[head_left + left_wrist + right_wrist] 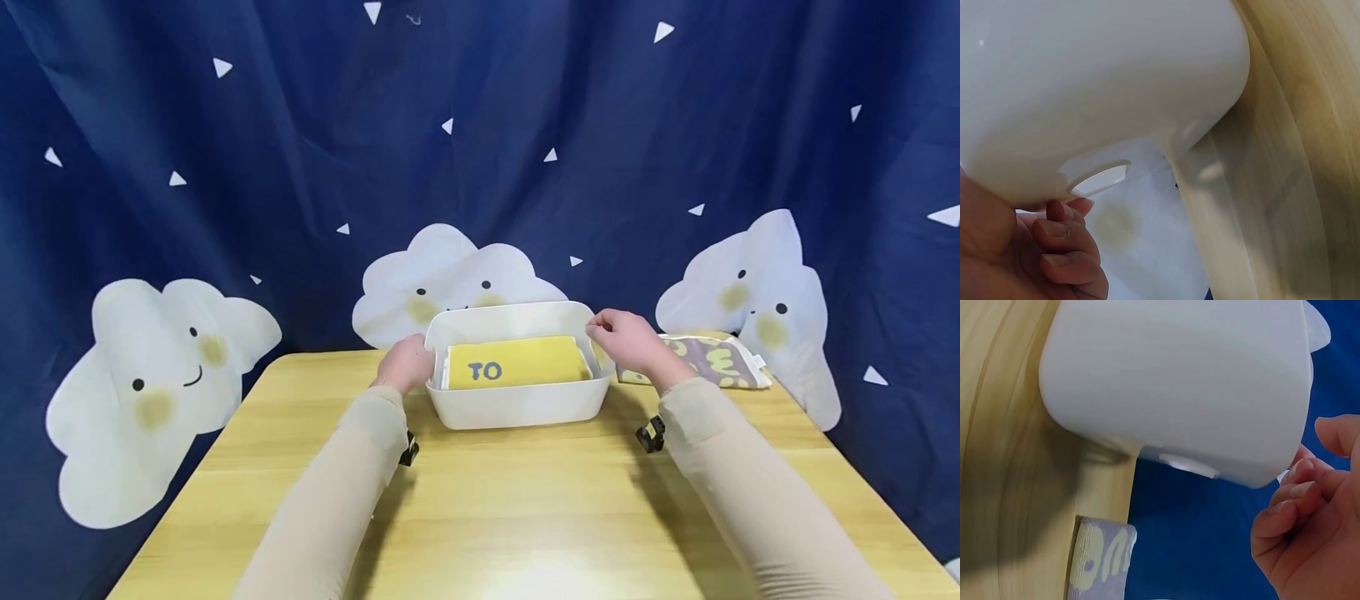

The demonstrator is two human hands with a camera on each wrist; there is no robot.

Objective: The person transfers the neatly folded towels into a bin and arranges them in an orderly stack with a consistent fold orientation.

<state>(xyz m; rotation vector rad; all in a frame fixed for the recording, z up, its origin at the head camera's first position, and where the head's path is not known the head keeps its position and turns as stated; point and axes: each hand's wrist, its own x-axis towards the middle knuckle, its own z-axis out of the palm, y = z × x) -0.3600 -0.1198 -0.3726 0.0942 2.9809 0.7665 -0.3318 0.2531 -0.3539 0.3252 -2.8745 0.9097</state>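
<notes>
White bin at far side of table, w/ folded yellow cloth inside. L hand gripping rim; R hand loose, fingertips nr rim, thumb off. For even hold: R thumb over rim, ends lvl b4 moving.

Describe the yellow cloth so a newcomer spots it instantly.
At the wooden table, find the white bin between the person's left hand and right hand. The yellow cloth lies inside; unlike the patterned purple cloth outside, it reads "TO" in blue.
</notes>
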